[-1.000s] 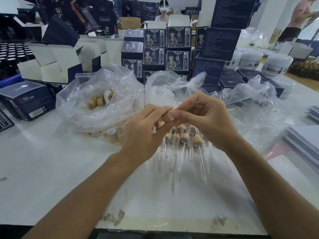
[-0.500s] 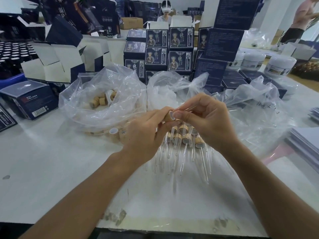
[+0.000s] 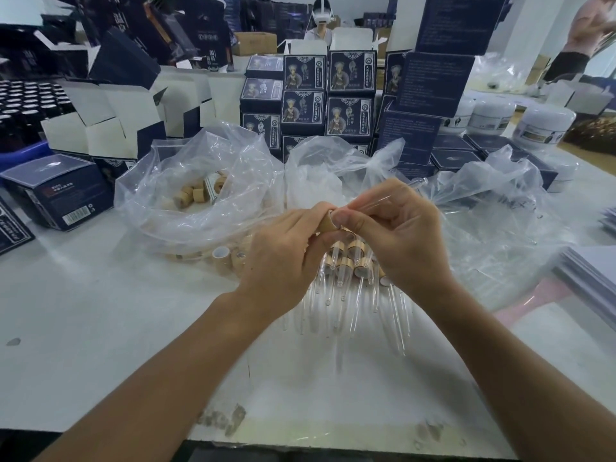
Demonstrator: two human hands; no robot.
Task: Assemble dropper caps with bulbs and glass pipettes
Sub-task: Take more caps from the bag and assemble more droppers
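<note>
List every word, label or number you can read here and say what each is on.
None can be read.
Stacked dark blue cartons with a figure picture: columns of characters, too blurred.
Dark blue box with a barcode label: barcode and small print, too small.
White round jars: label blurred.
Tall dark blue cartons: fine print, illegible.

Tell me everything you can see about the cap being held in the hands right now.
The cap is a small tan cylinder, wood-like in look, with a white lining at its open end. It lies roughly sideways above the table, open end toward the right hand. The left hand grips its body with fingers and thumb. The right hand's thumb tip presses at its rim while that hand pinches a clear glass pipette slanting up and right from the cap. Most of the cap is hidden by fingers.
</note>
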